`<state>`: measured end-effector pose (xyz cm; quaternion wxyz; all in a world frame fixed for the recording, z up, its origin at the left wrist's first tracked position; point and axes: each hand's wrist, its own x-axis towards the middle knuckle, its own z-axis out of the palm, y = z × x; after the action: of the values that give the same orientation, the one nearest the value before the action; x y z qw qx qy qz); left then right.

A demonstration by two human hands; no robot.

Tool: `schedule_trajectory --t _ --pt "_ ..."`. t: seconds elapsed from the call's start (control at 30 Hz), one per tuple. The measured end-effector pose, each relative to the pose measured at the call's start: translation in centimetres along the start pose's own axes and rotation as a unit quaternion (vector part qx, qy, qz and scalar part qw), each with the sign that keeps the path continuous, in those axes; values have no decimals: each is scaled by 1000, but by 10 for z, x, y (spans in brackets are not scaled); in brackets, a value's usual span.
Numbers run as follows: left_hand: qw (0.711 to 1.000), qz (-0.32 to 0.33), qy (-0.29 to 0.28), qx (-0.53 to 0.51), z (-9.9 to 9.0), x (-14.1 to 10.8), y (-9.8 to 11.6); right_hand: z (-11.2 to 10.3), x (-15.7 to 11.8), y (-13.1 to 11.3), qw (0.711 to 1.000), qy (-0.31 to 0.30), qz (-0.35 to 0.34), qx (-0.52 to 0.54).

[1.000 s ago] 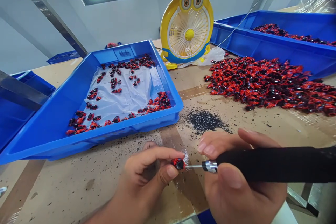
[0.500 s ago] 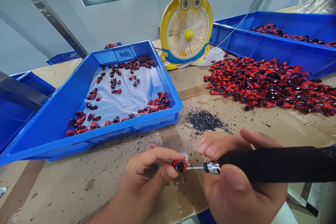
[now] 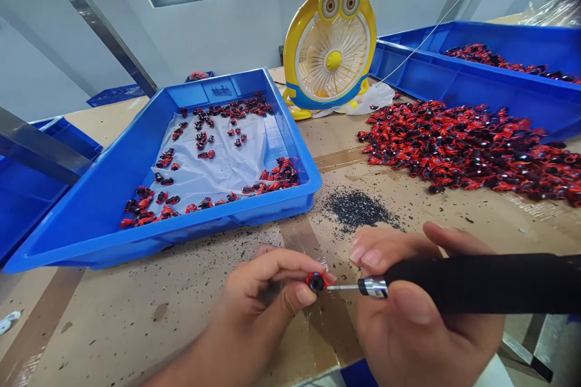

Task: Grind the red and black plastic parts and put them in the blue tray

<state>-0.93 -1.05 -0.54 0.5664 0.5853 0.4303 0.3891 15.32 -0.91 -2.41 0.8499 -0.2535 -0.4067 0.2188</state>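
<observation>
Between the thumb and fingers of my left hand (image 3: 267, 302) is a small red and black part (image 3: 316, 282), its round black opening facing me. My right hand (image 3: 422, 314) is wrapped round a thick black powered tool (image 3: 476, 283) that lies level and points left. The tool's thin metal bit (image 3: 344, 287) reaches the right side of the part; its exact contact point is too small to tell. Just beyond my hands lies a patch of black shavings (image 3: 358, 208) on the cardboard-covered table (image 3: 131, 314).
A blue tray (image 3: 204, 224) with scattered red and black parts stands at the left. Behind is a yellow fan (image 3: 333, 60). A big heap of parts (image 3: 476, 151) lies at the right, before another blue tray (image 3: 463, 75).
The whole view has shifted slightly, so the trays, fan and heap appear a little further right. Both hands keep their holds, with the bit still at the part.
</observation>
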Motion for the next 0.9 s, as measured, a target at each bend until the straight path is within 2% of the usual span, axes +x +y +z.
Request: schedule_trajectory --t 0.17,0.3,0.6,0.83,0.9 --pt "998 29 13 51 0 0 -1 -1 0 1 1000 -23 -18 -8" --pt "996 60 5 68 -1 -1 -2 2 -3 3 999 -16 -41 -23" --pt "990 107 1 95 -1 -2 -2 3 -6 0 997 -45 -48 -37" --pt "989 109 -10 95 -1 -1 -1 -3 -3 -6 990 -109 -50 -70" --pt "990 104 -13 91 -1 -1 -1 2 -3 -6 992 -93 -50 -66"
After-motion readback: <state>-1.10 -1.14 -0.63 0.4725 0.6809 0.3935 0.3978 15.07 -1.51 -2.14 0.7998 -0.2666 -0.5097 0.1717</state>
